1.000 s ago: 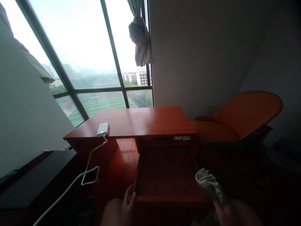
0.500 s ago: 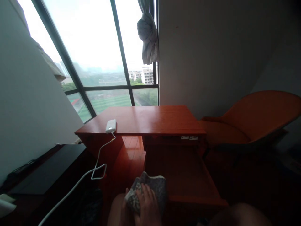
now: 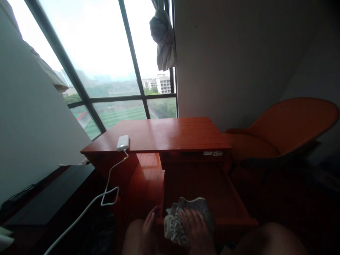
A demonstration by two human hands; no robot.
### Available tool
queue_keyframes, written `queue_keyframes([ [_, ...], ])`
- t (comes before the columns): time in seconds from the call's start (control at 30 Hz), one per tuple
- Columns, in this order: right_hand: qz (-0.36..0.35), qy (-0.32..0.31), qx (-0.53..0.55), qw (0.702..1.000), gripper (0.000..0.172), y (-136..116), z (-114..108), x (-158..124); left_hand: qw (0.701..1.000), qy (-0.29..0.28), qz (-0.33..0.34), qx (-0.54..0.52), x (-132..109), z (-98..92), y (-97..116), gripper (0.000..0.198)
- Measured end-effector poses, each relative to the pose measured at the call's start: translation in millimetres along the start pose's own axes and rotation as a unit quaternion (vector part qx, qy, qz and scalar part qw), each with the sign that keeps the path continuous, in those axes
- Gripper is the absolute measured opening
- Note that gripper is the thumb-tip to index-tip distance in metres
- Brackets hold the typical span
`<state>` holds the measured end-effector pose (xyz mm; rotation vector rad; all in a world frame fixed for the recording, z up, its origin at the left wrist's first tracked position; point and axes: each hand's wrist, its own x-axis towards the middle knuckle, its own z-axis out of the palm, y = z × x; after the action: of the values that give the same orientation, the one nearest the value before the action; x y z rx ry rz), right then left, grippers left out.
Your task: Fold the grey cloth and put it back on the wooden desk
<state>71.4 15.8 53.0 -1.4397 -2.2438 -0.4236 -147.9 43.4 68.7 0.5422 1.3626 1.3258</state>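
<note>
My right hand (image 3: 198,228) lies over a grey patterned cloth (image 3: 183,221) and presses it onto the front edge of an open wooden drawer (image 3: 209,191). Its fingers curl over the fabric and grip it. My left hand (image 3: 150,226) sits just left of the cloth at the drawer's front left corner, fingers stretched out and resting on the wood. The drawer is pulled out from a red-brown wooden desk (image 3: 170,134). Inside the drawer I see only bare wood behind the cloth.
A white power bank (image 3: 123,142) lies on the desk's left edge, and its white cable (image 3: 106,191) hangs down in a loop. An orange chair (image 3: 281,131) stands to the right. A dark low cabinet (image 3: 45,202) runs along the left. Big windows and a knotted curtain (image 3: 162,39) are behind.
The cloth, held up at the right a second ago, moved left to the drawer front. My right hand now presses it slightly further right, over the drawer edge. The left hand stays at the corner.
</note>
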Motion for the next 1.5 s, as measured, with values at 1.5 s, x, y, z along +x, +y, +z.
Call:
queue_keyframes([
  [1.5,0.039,-0.163,0.123,0.978,0.074,41,-9,-14,0.990,-0.038,0.072,0.116,0,-2.7,-1,0.056],
])
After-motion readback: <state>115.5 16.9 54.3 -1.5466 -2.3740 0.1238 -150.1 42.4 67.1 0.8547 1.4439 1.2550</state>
